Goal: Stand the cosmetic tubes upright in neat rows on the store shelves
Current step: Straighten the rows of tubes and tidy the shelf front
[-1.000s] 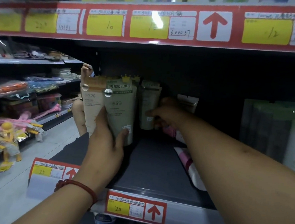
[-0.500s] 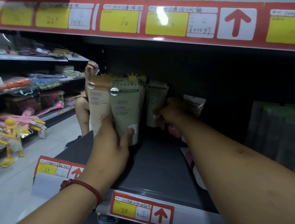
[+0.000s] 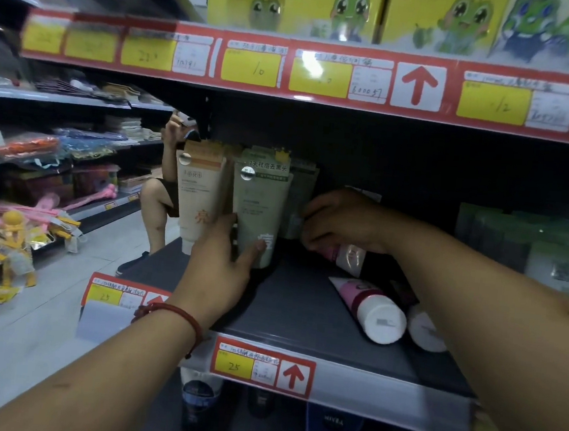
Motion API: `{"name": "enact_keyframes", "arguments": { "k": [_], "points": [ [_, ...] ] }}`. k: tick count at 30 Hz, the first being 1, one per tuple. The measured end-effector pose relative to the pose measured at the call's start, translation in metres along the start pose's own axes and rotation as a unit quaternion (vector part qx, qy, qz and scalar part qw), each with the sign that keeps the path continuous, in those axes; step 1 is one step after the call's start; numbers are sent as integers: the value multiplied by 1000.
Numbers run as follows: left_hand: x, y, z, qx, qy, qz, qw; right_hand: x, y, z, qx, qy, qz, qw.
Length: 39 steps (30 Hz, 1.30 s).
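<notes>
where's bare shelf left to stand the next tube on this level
Bare shelf runs down the middle, between the left hand on the green tube and the lying pink tube, out to the front lip. A smaller patch lies before the cream tube. Crowded: the back left row and the right side.

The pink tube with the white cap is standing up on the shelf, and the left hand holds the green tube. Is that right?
Not quite. The head view shows the pink tube lying on its side on the shelf, with its white cap toward the front. The left hand does hold the green tube.
</notes>
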<state>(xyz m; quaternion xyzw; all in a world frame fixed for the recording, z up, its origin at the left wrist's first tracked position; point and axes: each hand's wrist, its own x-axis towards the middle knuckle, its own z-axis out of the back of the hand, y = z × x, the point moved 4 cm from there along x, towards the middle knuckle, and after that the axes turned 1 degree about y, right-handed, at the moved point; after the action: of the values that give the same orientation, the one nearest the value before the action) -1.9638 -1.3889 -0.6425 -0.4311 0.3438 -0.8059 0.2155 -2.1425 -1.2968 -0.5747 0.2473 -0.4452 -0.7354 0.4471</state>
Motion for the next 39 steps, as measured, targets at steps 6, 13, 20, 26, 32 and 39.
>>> {"name": "enact_keyframes", "arguments": {
  "k": [6,13,20,26,32,39],
  "points": [
    [4,-16,-15,54,33,-16,998,-31,3,-19,8,26,19,999],
    [21,-17,-45,110,85,38,990,-8,-17,-9,-8,-98,14,995],
    [23,-2,-57,82,98,89,988,17,-26,-5,-5,-151,10,988],
    [20,-1,-52,42,78,100,991,28,-27,-11,-30,-167,21,985],
    [20,0,-50,20,40,120,992,32,-29,-14,-40,-184,32,982],
    [24,9,-39,9,-98,173,980,33,-32,-17,-38,-191,41,980]
  ]
}}
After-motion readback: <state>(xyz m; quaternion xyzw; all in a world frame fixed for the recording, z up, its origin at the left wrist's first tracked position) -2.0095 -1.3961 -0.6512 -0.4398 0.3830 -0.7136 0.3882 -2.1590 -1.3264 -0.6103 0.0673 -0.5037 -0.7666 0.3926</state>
